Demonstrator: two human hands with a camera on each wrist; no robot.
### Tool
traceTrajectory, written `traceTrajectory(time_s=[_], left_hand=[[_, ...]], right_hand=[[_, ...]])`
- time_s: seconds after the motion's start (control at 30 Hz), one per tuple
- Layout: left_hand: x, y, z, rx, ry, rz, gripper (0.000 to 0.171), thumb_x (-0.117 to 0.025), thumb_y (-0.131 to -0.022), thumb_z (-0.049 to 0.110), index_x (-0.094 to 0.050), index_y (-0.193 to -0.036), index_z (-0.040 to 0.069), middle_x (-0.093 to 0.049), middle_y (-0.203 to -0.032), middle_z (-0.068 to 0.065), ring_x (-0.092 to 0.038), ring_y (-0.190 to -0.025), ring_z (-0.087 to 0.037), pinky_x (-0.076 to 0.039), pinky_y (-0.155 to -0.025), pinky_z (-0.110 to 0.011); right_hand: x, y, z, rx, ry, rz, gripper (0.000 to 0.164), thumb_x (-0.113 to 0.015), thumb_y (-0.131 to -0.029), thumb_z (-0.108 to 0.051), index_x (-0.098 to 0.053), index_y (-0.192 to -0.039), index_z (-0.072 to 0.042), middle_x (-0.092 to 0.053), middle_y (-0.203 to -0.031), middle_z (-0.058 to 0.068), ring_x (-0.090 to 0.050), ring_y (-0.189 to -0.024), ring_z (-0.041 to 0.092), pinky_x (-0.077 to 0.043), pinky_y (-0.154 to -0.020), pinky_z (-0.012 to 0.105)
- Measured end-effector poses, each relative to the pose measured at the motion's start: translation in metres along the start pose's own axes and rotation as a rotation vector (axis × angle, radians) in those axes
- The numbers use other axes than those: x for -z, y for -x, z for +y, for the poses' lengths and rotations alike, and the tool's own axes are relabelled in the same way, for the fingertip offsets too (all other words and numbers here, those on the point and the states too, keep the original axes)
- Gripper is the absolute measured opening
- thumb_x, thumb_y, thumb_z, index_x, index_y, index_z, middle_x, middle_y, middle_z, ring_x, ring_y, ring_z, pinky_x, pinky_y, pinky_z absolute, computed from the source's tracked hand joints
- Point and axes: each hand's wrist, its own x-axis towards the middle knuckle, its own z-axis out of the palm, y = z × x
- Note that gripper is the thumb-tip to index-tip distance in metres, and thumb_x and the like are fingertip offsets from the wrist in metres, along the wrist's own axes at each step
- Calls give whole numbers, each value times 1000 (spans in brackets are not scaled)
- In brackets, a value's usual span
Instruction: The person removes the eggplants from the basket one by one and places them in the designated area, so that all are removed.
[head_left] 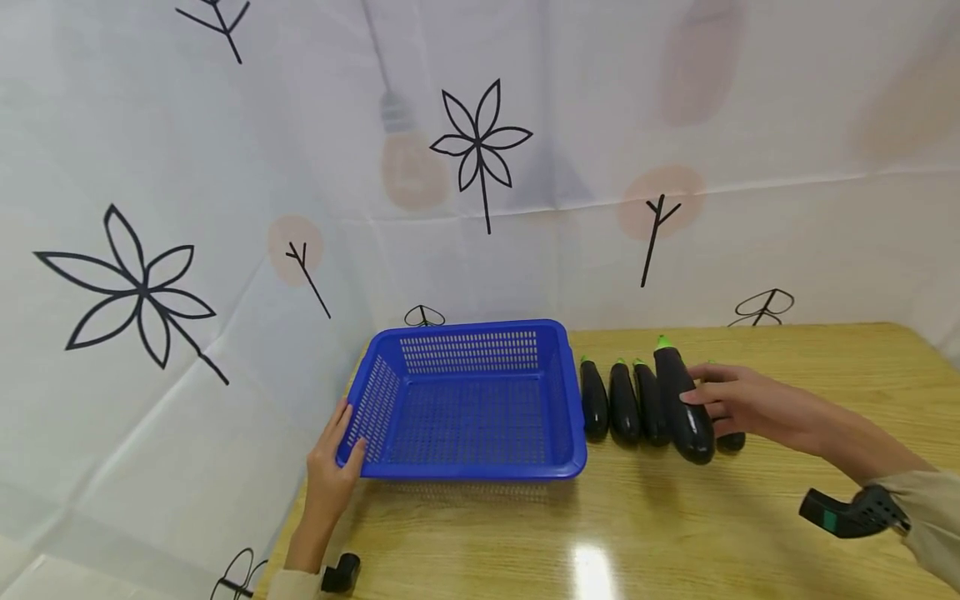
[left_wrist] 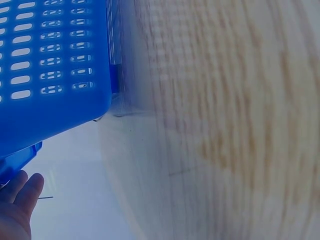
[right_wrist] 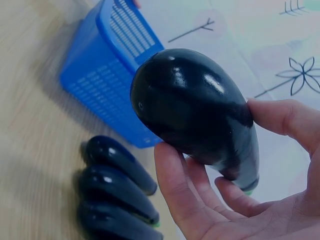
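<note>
In the head view, my right hand holds a dark, glossy eggplant above the table, its green stem end pointing away. The right wrist view shows the thumb on one side of this eggplant and the fingers curled under the other. A blue plastic basket with slotted walls stands to the left with nothing inside. My left hand grips its near left corner, fingers along the left rim and thumb at the front. That hand shows only partly at the rim in the left wrist view.
Three eggplants lie side by side just right of the basket. Another eggplant is partly hidden behind my right hand. The wooden table meets a patterned white cloth at the back and left.
</note>
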Motion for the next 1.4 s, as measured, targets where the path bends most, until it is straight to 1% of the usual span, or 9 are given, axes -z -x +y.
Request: traceTrajectory(time_s=[0.1, 0.33, 0.57, 0.77, 1.0, 1.1, 1.27, 1.33, 1.4], left_hand=[[0, 0, -1, -16, 3, -3, 58, -62, -85, -3, -42, -140, -4, -36, -148, -13, -37, -130, -39, -22, -100, -7], [1, -1, -1, -27, 6, -10, 58, -62, -85, -3, -42, -140, -4, -36, -147, -14, -38, -130, -40, -22, -100, -7], [2, -1, -1, -15, 6, -13, 59, -62, -85, -2, -42, -140, -3, -36, -148, -13, -37, -130, -39, -22, -100, -7], [2, 1, -2, -6, 7, -14, 59, -62, -85, -2, -41, -140, -3, -36, -148, -13, -38, -130, -39, -23, -99, -6], [2, -1, -2, -3, 7, -26, 58, -62, -87, 1, -41, -141, -3, -35, -149, -12, -37, -131, -38, -22, -99, -7], [1, -2, -2, -6, -1, -35, 59, -63, -86, 1, -41, -141, -3, -35, -149, -13, -37, -131, -38, -23, -99, -7], [1, -1, -1, -14, 13, -32, 59, -62, -86, -1, -41, -140, -5, -35, -148, -15, -37, -131, -39, -23, -99, -6], [2, -1, -1, -20, 18, -21, 58, -62, -85, -1, -41, -140, -5, -36, -148, -14, -38, -130, -39, -24, -99, -6], [2, -1, -2, -29, 16, -14, 58, -62, -85, -1, -42, -139, -5, -36, -148, -14, -38, -130, -39, -24, -99, -7]], right_hand=[[5, 3, 3, -2, -13, 0, 78, -44, -100, -21, 13, -146, 8, -51, -124, 10, -60, -105, 24, -48, -88, 45], [11, 9, 14, -35, -20, 34, 79, -45, -99, -20, 13, -145, 8, -51, -124, 10, -60, -104, 21, -48, -87, 43], [21, 14, 24, -14, -31, 20, 67, -43, -100, -18, -1, -144, 10, -56, -117, 6, -61, -103, 26, -49, -86, 44], [32, 17, 33, -29, -10, 31, 72, -42, -101, -19, 7, -146, 9, -49, -124, -1, -59, -108, 21, -47, -89, 43], [47, 18, 49, -47, 41, 41, 72, -40, -102, -21, 9, -145, 11, -30, -142, 19, -57, -110, 16, -47, -89, 43], [55, 20, 54, -47, 34, 42, 73, -38, -102, -21, 12, -144, 11, -36, -138, 12, -58, -108, 14, -47, -89, 42], [67, 22, 60, -30, 14, 36, 69, -37, -103, -19, 9, -143, 14, -48, -120, -9, -60, -106, 16, -49, -87, 42], [69, 21, 62, -40, 36, 60, 70, -37, -102, -20, 8, -142, 15, -49, -121, -3, -60, -105, 18, -49, -87, 43], [70, 20, 64, -71, 71, 108, 72, -38, -102, -23, 9, -142, 15, -47, -127, 11, -60, -105, 20, -49, -86, 43]])
